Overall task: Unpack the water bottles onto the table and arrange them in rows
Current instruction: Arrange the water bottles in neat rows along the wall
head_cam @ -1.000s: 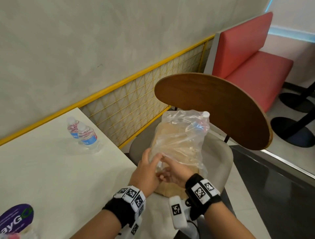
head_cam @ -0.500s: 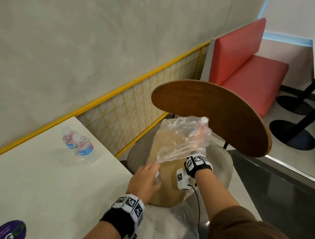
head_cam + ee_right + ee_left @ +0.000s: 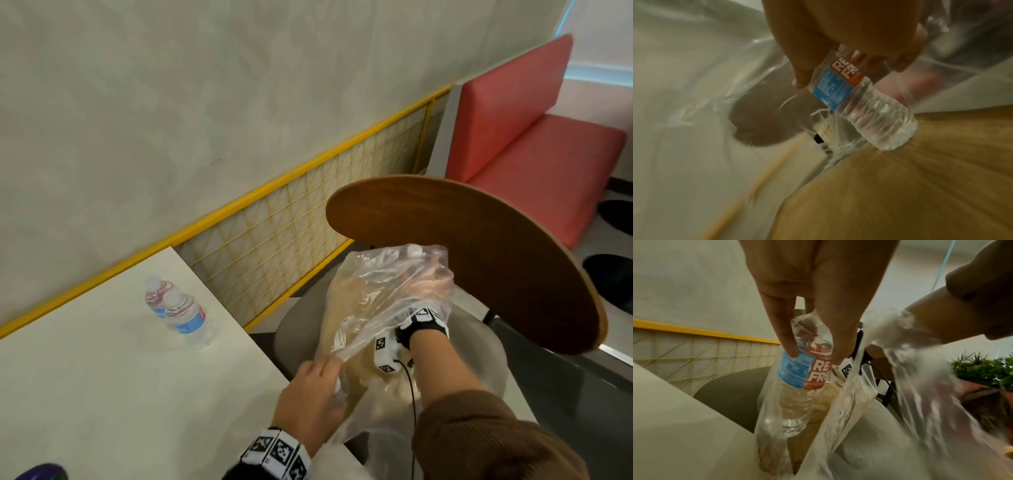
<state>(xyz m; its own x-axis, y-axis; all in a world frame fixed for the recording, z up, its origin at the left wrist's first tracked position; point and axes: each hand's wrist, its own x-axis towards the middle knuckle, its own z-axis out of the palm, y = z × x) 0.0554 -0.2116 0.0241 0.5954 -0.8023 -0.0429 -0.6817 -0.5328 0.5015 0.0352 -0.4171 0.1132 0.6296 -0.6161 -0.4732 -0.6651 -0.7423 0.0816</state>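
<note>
Beside the white desk (image 3: pixel 102 394) where two bottles (image 3: pixel 178 308) stand, our left grip (image 3: pixel 308 404) pinches a bottle (image 3: pixel 797 381) at the plastic bag's (image 3: pixel 376 291) mouth, while our right grip (image 3: pixel 849 32) curls round another bottle (image 3: pixel 863 104) inside.

Soft, even indoor light in the head view, with bowed edges. Both wrist views are dimmer and warped; beyond the right hand (image 3: pixel 849 32) the bag (image 3: pixel 694 73) is streaked with motion blur.
</note>
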